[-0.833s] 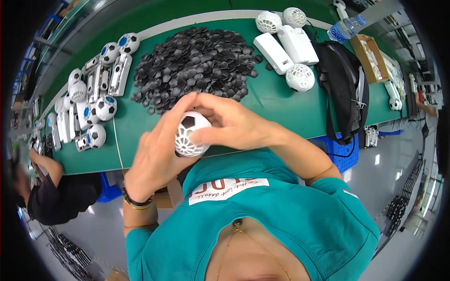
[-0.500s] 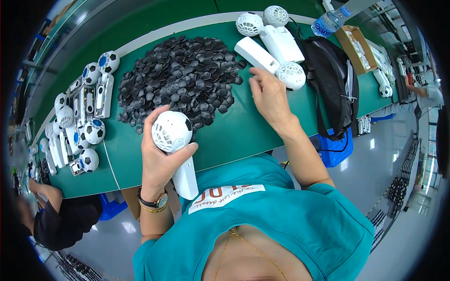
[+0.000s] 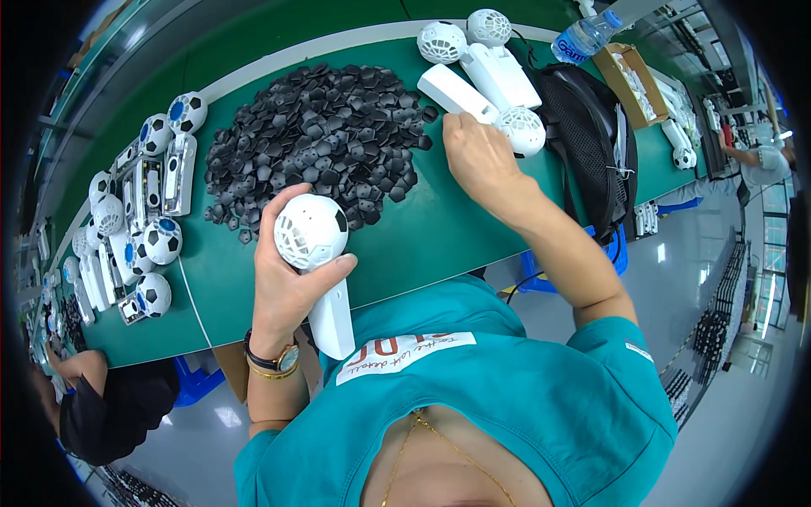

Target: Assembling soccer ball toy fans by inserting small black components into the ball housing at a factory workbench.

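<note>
My left hand point(image 3: 287, 283) is wrapped round the ball-shaped head of a white handheld fan point(image 3: 311, 230), its handle pointing down toward my shirt. The head has vent slots on its left side and one black pentagon patch at its right edge. My right hand point(image 3: 483, 160) is over the green table, fingers curled together and fingertips turned down beside a white fan handle point(image 3: 456, 95). What those fingers pinch, if anything, is hidden. Between the hands and beyond lies a big heap of black pentagon pieces point(image 3: 317, 139).
Several white ball-headed fans point(image 3: 521, 131) lie past my right hand. A black mesh backpack point(image 3: 587, 135), a water bottle point(image 3: 585, 38) and a cardboard box point(image 3: 629, 84) stand further right. Fans with black and blue patches point(image 3: 163, 241) fill the table's left. Other people sit at both sides.
My right hand has shifted slightly left and up, and its fingers have curled in. The left hand keeps hold of the fan almost unmoved. The view has shifted slightly.
</note>
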Tool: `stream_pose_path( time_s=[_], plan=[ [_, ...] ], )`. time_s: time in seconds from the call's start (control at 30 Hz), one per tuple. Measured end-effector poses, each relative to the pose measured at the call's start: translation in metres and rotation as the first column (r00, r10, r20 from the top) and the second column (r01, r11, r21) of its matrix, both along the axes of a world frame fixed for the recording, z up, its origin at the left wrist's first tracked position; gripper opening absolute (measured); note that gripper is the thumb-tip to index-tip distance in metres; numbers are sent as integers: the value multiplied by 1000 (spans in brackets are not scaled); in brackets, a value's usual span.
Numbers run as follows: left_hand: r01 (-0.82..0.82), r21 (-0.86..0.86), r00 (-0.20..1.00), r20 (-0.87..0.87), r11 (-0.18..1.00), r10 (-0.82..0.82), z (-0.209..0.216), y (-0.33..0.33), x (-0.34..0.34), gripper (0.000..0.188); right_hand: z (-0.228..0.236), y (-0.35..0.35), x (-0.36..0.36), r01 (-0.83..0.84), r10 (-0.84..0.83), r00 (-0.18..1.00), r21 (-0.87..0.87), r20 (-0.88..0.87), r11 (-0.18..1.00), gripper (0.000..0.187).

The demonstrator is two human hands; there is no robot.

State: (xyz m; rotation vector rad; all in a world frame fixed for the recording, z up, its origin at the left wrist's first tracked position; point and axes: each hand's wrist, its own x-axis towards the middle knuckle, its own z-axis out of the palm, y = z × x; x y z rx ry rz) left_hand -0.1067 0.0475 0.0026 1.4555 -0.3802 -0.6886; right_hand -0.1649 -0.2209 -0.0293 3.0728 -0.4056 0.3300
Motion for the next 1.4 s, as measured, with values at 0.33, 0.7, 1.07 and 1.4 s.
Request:
stream_pose_path(
  time_s=[0.33,0.7,1.07,1.4],
  plan=[
    [-35,-87,998,-57,996,30,-4,7,7,77,16,-4,17,-273,201,944,-282,-260,920,6],
    [-122,-264,992,-47,957,113,-13,-1,12,76,69,71,9,-291,154,952,939,265,185,11],
    [-123,-262,977,135,957,163,-17,3,8,51,48,111,16,-475,176,879,850,444,228,11],
    [-192,-224,940,239,956,245,-21,2,3,54,37,114,21,-365,115,926,930,359,32,16]
  ],
)
